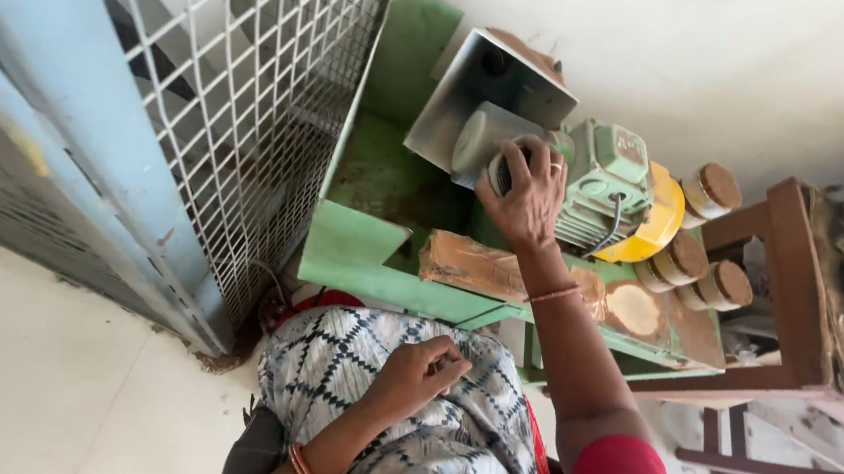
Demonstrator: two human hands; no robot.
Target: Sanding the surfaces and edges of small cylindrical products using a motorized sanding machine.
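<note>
1. Your right hand [524, 190] was stretched forward with its grip wrapped over a small ribbed wheel [500, 176] at the front of the motor [607, 186]. The fingers curled around the wheel's rim, and the palm covered most of it.
2. The wheel looked pale and round, with dark grooves along its edge. Only a sliver showed left of your fingers, so I could not tell how tightly you held it.
3. It sat just in front of a grey cylinder [482, 136] that ran into a slanted metal hood [474, 91], and touched the green motor on its right. A yellow cap [656, 217] closed the motor's far end.
4. Your left hand [419, 369] rested on the patterned cloth [399, 406] over your lap. Its grip was closed into a loose fist, with nothing visible in it.
5. The machine stood on a green tabletop [361, 252] with worn, rust-stained paint. A brown block [470, 264] lay on it just below your right wrist, and a pale round disc [634, 309] lay to the right of your forearm.
6. Three jars [708, 239] with brown lids were stacked beside the yellow cap, near a wooden frame [800, 277].
7. A white wire mesh [253, 83] stood to the left of the tabletop.
</note>
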